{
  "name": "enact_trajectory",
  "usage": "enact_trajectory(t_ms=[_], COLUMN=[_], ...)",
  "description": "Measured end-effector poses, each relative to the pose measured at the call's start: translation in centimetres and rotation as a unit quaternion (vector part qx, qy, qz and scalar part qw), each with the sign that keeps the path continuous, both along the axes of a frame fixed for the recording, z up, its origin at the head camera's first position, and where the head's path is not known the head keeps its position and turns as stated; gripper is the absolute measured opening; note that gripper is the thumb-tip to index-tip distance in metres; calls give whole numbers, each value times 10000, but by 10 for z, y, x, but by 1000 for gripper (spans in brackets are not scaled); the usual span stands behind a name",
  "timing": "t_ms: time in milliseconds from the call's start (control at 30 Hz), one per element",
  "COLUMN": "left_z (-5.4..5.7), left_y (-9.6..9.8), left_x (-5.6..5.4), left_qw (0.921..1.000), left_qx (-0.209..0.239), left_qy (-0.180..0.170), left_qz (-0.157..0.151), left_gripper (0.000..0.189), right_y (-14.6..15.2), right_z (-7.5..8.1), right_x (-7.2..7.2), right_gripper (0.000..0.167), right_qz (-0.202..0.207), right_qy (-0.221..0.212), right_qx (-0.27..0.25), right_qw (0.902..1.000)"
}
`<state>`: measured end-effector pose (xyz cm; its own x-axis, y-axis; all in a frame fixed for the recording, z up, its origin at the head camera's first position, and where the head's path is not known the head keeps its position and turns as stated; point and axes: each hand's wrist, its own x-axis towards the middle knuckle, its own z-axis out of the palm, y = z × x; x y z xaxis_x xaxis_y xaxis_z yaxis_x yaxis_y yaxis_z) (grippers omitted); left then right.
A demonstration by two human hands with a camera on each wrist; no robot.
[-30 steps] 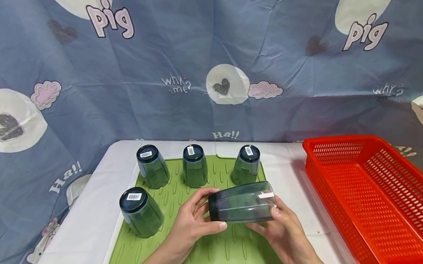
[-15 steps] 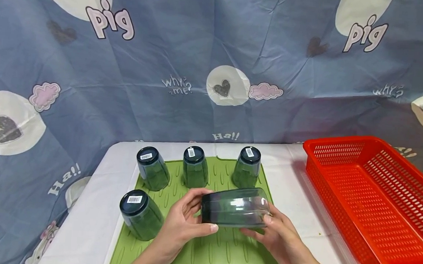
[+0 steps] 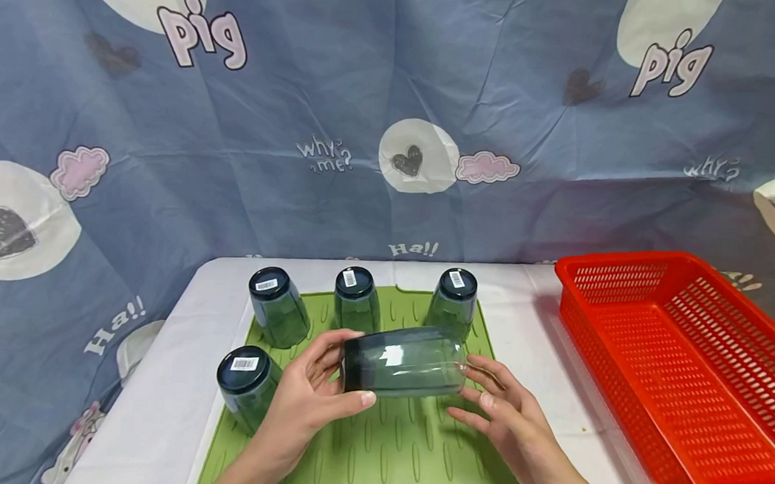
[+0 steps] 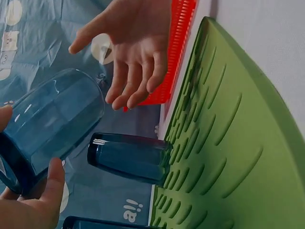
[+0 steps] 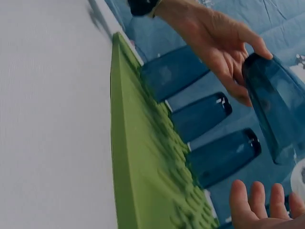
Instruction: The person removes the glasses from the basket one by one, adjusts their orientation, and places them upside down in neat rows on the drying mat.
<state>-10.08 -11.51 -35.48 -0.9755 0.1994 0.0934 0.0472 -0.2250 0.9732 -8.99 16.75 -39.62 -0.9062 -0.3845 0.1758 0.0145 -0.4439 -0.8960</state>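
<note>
My left hand [image 3: 315,386] grips a dark blue-green drinking glass [image 3: 403,361] round its thick base. The glass lies sideways in the air above the green mat [image 3: 387,468], its mouth towards the right. At that mouth is my right hand [image 3: 506,412], fingers spread and relaxed. In the left wrist view the right hand [image 4: 140,47] looks apart from the glass [image 4: 59,114], its palm in sight. Upside down on the mat stand several matching glasses, among them a front left glass [image 3: 246,381], partly behind my left hand, and a back right glass [image 3: 453,301].
Two more upturned glasses, a back left glass [image 3: 280,309] and a back middle glass [image 3: 357,299], stand on the mat. To the right sits a red plastic basket [image 3: 617,404] on the white tablecloth [image 3: 151,405]. A printed blue cloth [image 3: 337,202] hangs behind.
Both hands have shifted left with the glass. The right hand has loosened from the glass's mouth end, its fingers now spread; the left hand keeps its grip on the base.
</note>
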Motion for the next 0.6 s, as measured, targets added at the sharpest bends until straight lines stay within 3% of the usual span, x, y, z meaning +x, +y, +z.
enact_trajectory(t_ms=[200,400,600], left_z=[1,3,2], left_y=[3,5,5], left_x=[4,5,5], left_qw=[9993,9978,9982], left_qx=[-104,127,319], left_qy=[-199,-123,-123], left_qz=[283,639,486], left_gripper=[67,65,68], right_y=[8,13,15], right_z=[3,5,5], right_x=[-5,-8,-10], right_gripper=[46,52,53], right_qz=[-550,-712,-795], right_qy=[549,991,1003], right_qx=[599,984,1041], right_qw=[9952,9876,9863])
